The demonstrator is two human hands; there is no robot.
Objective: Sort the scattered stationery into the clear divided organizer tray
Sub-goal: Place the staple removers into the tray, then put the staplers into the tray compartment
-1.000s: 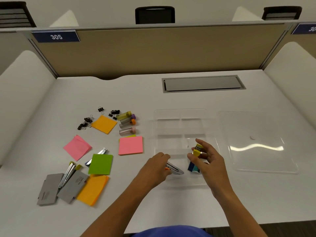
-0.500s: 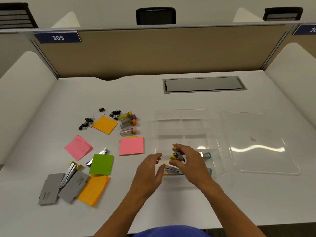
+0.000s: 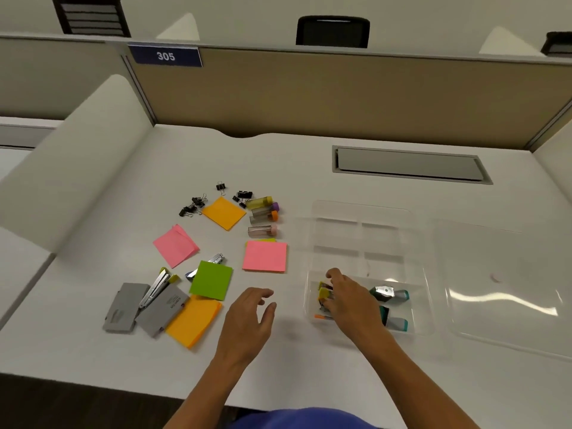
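A blue placard (image 3: 166, 56) reading "305" is fixed to the partition at the upper left of the frame. One of two grey staple boxes (image 3: 161, 310) at the lower left carries printed lettering too small to read.

The clear divided organizer tray (image 3: 362, 212) sits right of centre on the white surface (image 3: 93, 345). Its near compartment holds two teal-ended staplers (image 3: 390, 294), a yellow-tipped stapler (image 3: 325, 293) and an orange-tipped one (image 3: 320, 317). The four upper compartments show nothing in them. The clear lid (image 3: 501, 292) lies just beside the tray's right edge.

The right hand (image 3: 349, 300) is inside the near compartment, fingers curled down onto the yellow-tipped stapler; whether it is grasping or only touching cannot be told. The left hand (image 3: 247, 320) hovers released over the surface, left of the tray, fingers spread and holding nothing.

Unsorted items lie left of the tray:
- binder clips (image 3: 193, 205) and four capped clear tubes (image 3: 263, 215) toward the upper centre;
- orange (image 3: 223, 213), pink (image 3: 175, 245) (image 3: 265, 256), green (image 3: 211, 280) and orange (image 3: 194, 320) sticky-note pads;
- a silver stapler (image 3: 156, 287) resting on the staple boxes, another (image 3: 213, 261) partly under the green pad.

Bare surface lies between the left hand and the tray, and along the near edge at the bottom of the frame. A recessed grey cable hatch (image 3: 408, 164) lies above the tray.
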